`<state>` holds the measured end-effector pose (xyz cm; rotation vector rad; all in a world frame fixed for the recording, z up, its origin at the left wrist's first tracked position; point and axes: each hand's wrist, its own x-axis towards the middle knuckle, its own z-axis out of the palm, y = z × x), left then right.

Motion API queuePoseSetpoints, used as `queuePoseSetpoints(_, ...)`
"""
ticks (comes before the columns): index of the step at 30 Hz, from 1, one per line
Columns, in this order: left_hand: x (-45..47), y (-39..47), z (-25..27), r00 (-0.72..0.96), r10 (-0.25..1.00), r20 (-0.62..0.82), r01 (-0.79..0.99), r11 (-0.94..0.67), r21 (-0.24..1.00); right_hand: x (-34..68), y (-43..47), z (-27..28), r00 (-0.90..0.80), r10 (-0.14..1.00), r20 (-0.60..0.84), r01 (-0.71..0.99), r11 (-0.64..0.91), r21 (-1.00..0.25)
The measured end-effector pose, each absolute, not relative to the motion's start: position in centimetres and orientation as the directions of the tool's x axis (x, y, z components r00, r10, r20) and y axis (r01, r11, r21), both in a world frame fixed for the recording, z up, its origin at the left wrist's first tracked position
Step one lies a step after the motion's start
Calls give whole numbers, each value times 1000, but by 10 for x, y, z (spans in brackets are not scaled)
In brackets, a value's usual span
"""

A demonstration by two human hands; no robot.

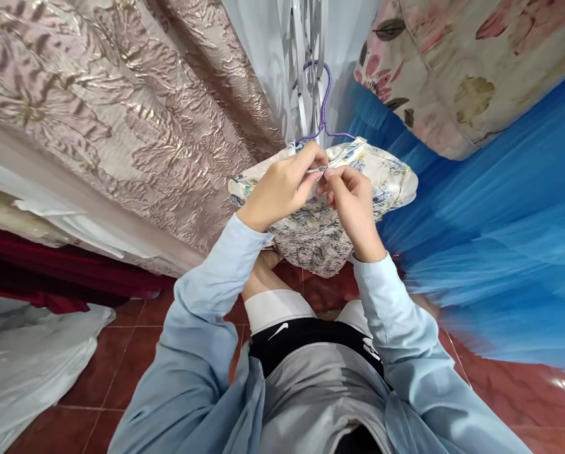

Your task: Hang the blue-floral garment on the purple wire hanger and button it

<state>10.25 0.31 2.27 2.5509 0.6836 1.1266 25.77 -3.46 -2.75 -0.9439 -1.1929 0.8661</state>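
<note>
A floral dress (386,180), white with blue and yellow print, hangs on a purple hanger (324,116) in front of me. My left hand (287,183) is at the top of the dress, thumb and fingers pinched on a thin white strap (343,153). Close beside it, my right hand (351,198) pinches the same strap, the fingertips of both hands almost touching. The exact spot between the fingertips is too small to make out. Below the hands, the darker patterned lower part of the dress hangs down over the floor.
Pink metallic brocade fabric (135,107) hangs at the left, and blue tulle (500,239) at the right. Floral cloth (471,69) hangs at the upper right. White metal rack bars (299,38) stand behind the hanger. White cloth (31,372) trails onto the red tiled floor (116,366).
</note>
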Motion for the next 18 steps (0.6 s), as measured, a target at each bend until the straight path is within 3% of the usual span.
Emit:
queuePoseSetpoints(6, 108, 4, 12, 469, 602, 646, 269, -794, 545, 256, -33, -30, 158, 894, 420, -63, 433, -899)
queuePoseSetpoints(13, 113, 6, 4, 478, 449, 755, 349, -886, 306, 254, -40, -28, 190, 896, 402, -24, 413, -910)
queuePoseSetpoints(18, 125, 2, -3, 410, 414, 813, 384, -887, 257, 261, -42, -29, 179, 922, 344, -114, 367, -923)
